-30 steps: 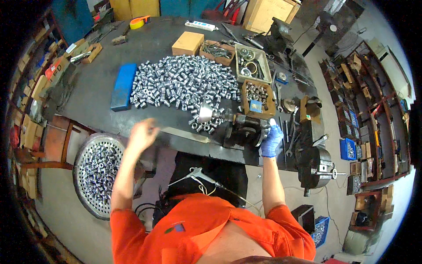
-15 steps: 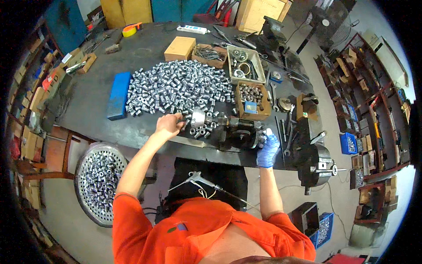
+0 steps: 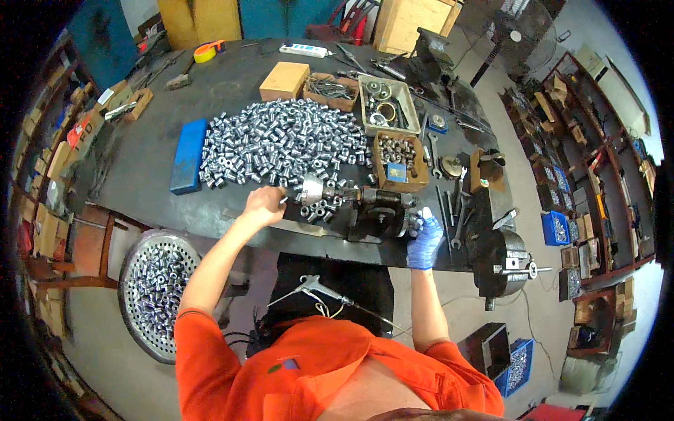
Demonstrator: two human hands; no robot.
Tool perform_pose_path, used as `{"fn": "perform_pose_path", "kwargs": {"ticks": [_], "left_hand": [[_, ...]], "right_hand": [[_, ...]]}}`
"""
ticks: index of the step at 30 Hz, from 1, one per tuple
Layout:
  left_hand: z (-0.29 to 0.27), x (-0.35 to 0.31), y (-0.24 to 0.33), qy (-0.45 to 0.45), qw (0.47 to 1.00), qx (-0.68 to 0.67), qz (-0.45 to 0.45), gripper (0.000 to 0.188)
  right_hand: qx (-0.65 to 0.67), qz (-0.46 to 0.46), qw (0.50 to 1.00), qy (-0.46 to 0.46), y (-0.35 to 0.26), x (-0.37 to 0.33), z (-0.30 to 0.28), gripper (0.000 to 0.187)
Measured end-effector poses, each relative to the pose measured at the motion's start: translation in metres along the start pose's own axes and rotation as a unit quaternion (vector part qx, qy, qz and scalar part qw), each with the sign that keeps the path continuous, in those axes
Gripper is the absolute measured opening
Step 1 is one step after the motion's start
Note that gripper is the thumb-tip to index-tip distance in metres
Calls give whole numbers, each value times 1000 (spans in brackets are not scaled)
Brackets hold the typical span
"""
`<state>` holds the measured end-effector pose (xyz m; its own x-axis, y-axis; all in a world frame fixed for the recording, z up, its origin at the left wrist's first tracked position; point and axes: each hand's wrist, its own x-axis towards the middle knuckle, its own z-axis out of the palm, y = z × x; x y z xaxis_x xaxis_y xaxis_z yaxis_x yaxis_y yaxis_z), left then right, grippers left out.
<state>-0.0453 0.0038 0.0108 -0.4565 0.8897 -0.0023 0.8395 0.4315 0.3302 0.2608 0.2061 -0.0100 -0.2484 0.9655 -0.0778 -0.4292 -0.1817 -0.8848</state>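
Observation:
My bare left hand (image 3: 265,205) is closed at the table's front, just left of a silver chuck (image 3: 312,189). A small bright metal part (image 3: 283,201) shows at its fingertips, too small to tell its exact kind. The chuck sits on the left end of a dark spindle fixture (image 3: 379,212). At the fixture's right end, my right hand (image 3: 425,242), in a blue-and-white glove, is closed around a round handwheel (image 3: 414,223), which the fingers partly hide. Behind the chuck spreads a heap of shiny metal bushings (image 3: 284,140); several more lie just below it.
A blue box (image 3: 189,156) borders the heap's left side. Parts trays (image 3: 404,186) and wrenches (image 3: 458,228) lie to the right, by a dark rotary chuck device (image 3: 502,263). A perforated round basin (image 3: 130,309) of bushings stands lower left. An air gun (image 3: 312,284) lies before me.
My left hand has shifted slightly left from the chuck, and a bright metal part now shows at its fingertips. My right hand stays on the handwheel. The whole view has shifted slightly.

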Motion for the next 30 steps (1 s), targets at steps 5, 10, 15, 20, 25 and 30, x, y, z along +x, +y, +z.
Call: {"fn": "perform_pose_path", "kwargs": {"ticks": [5, 10, 15, 20, 25, 30], "left_hand": [[-33, -18, 4, -8, 868, -493, -57, 19], [-59, -30, 28, 22, 744, -666, 54, 21], [-56, -25, 40, 33, 742, -665, 77, 23], [-55, -17, 33, -9, 759, -647, 72, 22], [-52, -14, 30, -13, 749, -657, 86, 23], [-49, -14, 30, -8, 750, -652, 112, 19]], "right_hand": [[113, 102, 988, 41, -10, 2, 6, 25], [148, 127, 978, 67, -6, 7, 8, 36], [108, 118, 985, 64, -5, 5, 10, 35], [84, 103, 990, 52, -4, 5, 7, 34], [149, 88, 983, -55, -10, -8, -7, 26], [125, 65, 988, -65, -51, -33, 5, 30]]}}
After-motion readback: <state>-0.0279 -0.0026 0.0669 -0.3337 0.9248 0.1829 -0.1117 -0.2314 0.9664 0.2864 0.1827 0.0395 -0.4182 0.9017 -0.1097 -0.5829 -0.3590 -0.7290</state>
